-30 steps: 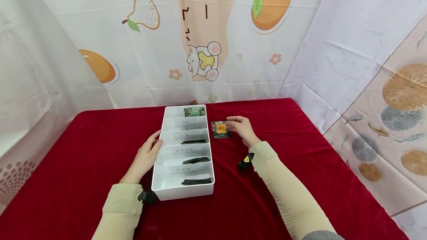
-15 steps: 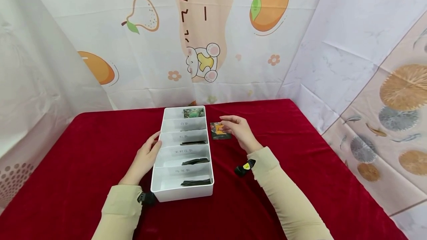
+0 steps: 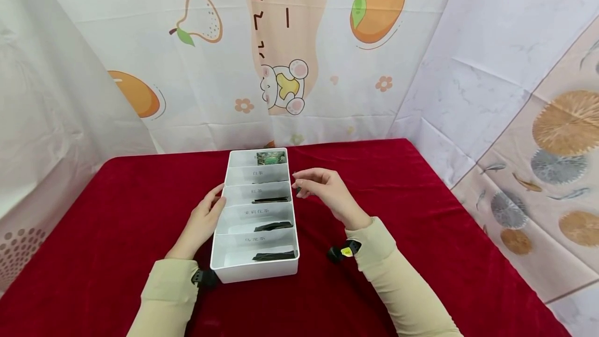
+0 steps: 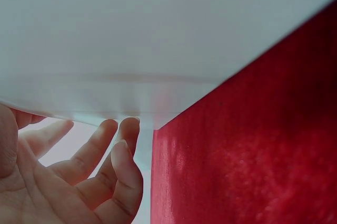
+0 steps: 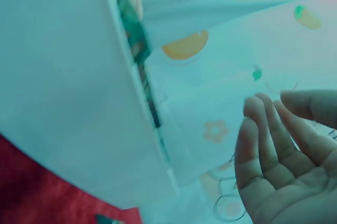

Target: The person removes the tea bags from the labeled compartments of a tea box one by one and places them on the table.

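My cream sleeves (image 3: 164,290) flank the white box (image 3: 257,273); under it, red cloth (image 3: 117,212); behind it, white curtain (image 3: 196,92) with orange fruit (image 3: 381,14).

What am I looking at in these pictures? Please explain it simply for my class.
There is no machine at work: these are a person's left hand and right hand. The wide view comes from a head-worn camera; the two close views come from wrist cameras. On the red cloth sits a five-compartment white tray, with a green packet at its far end and dark flat items nearer. The left hand touches the tray's side. The right hand, opposite, appears to hold nothing; something green beside it is mostly hidden.
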`<state>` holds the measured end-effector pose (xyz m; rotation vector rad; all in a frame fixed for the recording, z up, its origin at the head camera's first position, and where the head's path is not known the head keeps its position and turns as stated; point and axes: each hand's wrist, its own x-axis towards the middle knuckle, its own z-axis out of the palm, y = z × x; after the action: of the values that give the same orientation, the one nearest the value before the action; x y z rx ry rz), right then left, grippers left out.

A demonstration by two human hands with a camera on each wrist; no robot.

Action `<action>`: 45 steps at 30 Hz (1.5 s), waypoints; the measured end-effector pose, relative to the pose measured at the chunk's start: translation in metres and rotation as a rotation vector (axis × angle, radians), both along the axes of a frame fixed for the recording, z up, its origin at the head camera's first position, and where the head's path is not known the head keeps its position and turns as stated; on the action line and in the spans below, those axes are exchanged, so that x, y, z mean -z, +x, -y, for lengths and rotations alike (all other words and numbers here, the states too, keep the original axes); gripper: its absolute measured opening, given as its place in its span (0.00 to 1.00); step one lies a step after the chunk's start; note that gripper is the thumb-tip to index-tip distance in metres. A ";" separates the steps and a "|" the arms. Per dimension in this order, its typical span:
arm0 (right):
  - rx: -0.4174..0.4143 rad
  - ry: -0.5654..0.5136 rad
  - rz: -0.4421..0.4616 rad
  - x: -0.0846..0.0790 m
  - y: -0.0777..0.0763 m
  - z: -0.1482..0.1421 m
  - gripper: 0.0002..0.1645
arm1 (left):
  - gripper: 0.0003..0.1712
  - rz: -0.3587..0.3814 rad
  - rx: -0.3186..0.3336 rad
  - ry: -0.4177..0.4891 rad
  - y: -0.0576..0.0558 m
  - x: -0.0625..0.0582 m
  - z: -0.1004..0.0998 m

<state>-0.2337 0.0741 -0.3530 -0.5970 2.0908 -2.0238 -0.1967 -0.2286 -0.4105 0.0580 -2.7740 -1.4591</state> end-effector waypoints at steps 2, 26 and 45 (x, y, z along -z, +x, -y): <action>-0.027 0.029 -0.026 -0.005 0.005 0.002 0.18 | 0.31 -0.002 0.000 -0.002 0.000 0.000 0.000; -0.430 0.334 -0.248 -0.012 0.060 0.002 0.13 | 0.32 0.012 -0.008 0.010 0.001 0.001 0.001; -0.536 0.606 -0.342 -0.012 0.075 0.005 0.16 | 0.31 -0.002 0.004 -0.012 0.001 -0.002 0.000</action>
<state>-0.1592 0.0689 -0.3412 -1.2621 2.2300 -0.9895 -0.1961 -0.2286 -0.4087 0.0513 -2.7834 -1.4421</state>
